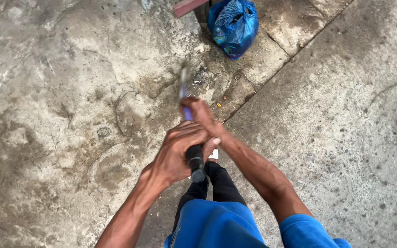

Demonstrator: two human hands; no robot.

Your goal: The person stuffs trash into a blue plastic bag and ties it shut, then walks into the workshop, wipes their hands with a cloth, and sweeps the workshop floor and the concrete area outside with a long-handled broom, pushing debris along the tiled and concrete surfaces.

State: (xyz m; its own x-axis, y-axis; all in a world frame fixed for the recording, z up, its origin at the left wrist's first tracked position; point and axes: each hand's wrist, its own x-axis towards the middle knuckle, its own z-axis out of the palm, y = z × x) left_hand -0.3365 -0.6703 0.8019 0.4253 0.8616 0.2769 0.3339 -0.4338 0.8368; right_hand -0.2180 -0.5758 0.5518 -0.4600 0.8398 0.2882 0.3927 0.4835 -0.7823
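Note:
A long stick-like handle [183, 87], purple with a black end grip [195, 164], points from my body down toward the concrete floor. My left hand [178, 151] is closed around the handle near its black top end. My right hand [197, 110] grips the same handle further down, on the purple part. The lower end of the handle is blurred near a patch of small debris [203, 78] on the ground; what sits at its tip cannot be made out. My blue shirt and black trousers show at the bottom.
A tied blue plastic bag [233, 25] lies on the floor at the top centre, beside a reddish plank [187, 6]. The floor is stained, cracked concrete with a seam [281, 69] running diagonally to the upper right.

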